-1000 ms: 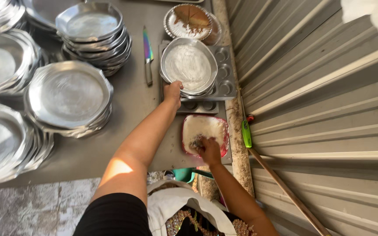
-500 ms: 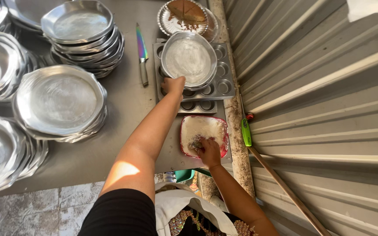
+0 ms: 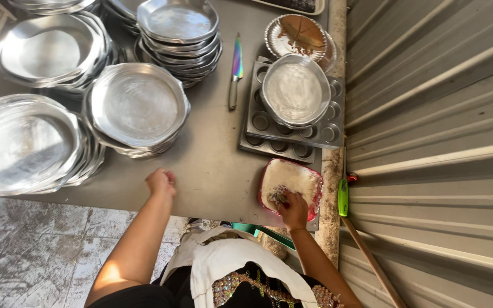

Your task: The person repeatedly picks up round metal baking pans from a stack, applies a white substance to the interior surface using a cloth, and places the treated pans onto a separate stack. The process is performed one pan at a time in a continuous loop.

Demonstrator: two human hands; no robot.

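Red-rimmed square plastic tub [image 3: 290,188] of pale, creamy grease sits at the near right edge of my grey metal tabletop [image 3: 212,165], and I take it as my landmark. My right hand [image 3: 292,210] is dipped into the tub at its near side, fingers curled down into the grease; whether they grip anything I cannot tell, because the fingertips are smeared and partly hidden. My left hand [image 3: 161,182] rests well to the left of the tub, near the tabletop's front edge, loosely curled with the knuckles up and holding nothing.

Just beyond the tub lies a dark metal muffin tray [image 3: 292,128], touching or nearly touching the tub's far side. On that tray sits a round shiny metal pan [image 3: 295,91] with a whitish coated inside. Farther beyond the tub, past the tray, stands a fluted round tin [image 3: 298,37] with brown smears. Left of the muffin tray lies a knife with an iridescent blade [image 3: 236,68], pointing away from me.

Far left of the tub, stacks of round silver metal pans [image 3: 135,108] crowd the tabletop. Right of the tub, off the tabletop against the corrugated metal wall [image 3: 440,142], leans a tool with a green handle [image 3: 343,197].
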